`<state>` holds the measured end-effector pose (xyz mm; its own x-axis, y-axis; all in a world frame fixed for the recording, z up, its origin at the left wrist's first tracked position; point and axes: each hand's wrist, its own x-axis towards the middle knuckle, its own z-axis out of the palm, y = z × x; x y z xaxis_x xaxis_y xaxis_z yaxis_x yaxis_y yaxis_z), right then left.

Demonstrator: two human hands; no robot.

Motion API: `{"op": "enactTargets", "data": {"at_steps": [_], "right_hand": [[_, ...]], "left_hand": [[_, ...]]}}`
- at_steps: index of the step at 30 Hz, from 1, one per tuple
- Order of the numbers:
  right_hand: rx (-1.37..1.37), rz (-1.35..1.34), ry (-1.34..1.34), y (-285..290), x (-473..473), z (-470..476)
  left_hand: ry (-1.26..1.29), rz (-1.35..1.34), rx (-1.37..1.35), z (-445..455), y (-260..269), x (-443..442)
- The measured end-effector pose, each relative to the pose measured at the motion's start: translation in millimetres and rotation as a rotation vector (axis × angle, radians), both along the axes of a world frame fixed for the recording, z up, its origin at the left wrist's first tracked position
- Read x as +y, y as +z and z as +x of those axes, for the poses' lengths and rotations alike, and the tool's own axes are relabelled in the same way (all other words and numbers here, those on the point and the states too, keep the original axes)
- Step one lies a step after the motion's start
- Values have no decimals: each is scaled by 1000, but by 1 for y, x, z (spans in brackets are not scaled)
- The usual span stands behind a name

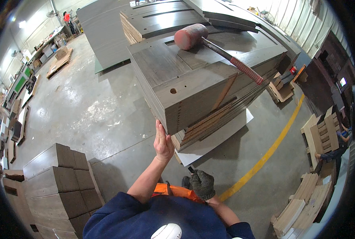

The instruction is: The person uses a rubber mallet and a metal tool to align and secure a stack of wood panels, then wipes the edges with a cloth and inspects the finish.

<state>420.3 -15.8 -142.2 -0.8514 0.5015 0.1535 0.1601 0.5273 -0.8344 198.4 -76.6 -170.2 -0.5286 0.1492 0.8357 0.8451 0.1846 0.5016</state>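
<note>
My bare left hand (pixel 163 145) lies flat, fingers extended, against the near left corner of a stack of grey wood-grain panels (pixel 153 86). In my gloved right hand (pixel 202 183) is a small black object (pixel 191 169), its end showing above the fist; what it is I cannot tell. The right hand is near my waist, apart from the stack. A rubber mallet (pixel 192 37) with a red textured grip rests on top of the panels, its handle pointing to the right. The top panel has round holes near its front edge.
Stacked grey wood-grain boxes (pixel 55 185) stand at the lower left. A white sheet (pixel 219 143) lies under the panel stack. A yellow floor line (pixel 264 158) curves along the right. Wooden pieces (pixel 306 197) lie at the lower right, near a co-worker's arm (pixel 330 155). Another person stands far back left.
</note>
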Motion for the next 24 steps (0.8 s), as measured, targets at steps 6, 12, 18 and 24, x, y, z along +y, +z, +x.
{"op": "enactTargets", "data": {"at_steps": [6,12,18,24], "right_hand": [[8,-15,-22,-5,2,-6],[1,-90,1,-4,-1,-8],[28,-36,-57,-1,5,-10],[10,-68,-49,-6,5,-16]], "left_hand": [[-57,134,219,-23,110,14],[-92,83,104,-18,45,18],[-147,90,226,-20,70,17],[-139,101,209,-24,85,24]]}}
